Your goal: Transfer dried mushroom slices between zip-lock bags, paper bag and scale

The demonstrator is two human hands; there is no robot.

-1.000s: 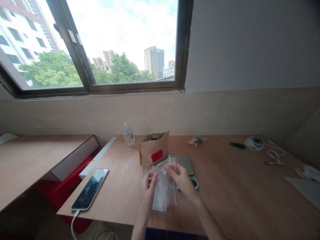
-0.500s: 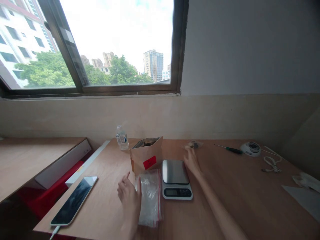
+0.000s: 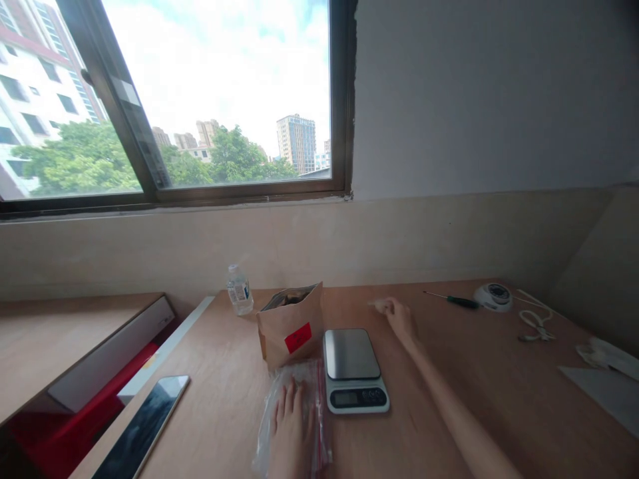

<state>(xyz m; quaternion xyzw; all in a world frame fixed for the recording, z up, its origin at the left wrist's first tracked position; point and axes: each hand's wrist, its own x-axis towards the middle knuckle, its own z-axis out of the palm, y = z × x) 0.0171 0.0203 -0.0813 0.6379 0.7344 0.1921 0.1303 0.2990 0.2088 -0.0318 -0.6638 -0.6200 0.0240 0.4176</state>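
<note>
My left hand (image 3: 290, 419) lies palm down with its fingers stretched out on a stack of clear zip bags (image 3: 267, 432) with red seal strips. My right hand (image 3: 398, 320) is closed at the back of the desk, behind and to the right of the scale. A pale edge of a small clear plastic bag (image 3: 378, 304) pokes out left of its fingertips; the hand covers the rest. Between my arms sits a digital kitchen scale (image 3: 352, 354) with a bare steel plate. An open brown paper bag (image 3: 289, 326) with a red label stands beyond the zip bags.
A water bottle (image 3: 240, 291) stands left of the paper bag, and a phone (image 3: 142, 426) lies front left. At the right are a screwdriver (image 3: 462, 302), a white dome camera (image 3: 493, 297) with its cable (image 3: 536, 322), and some white packaging (image 3: 606, 356).
My left hand has come down onto the zip bags. My right hand has closed over the small bag, whose dark contents showed before. The view has tilted slightly up.
</note>
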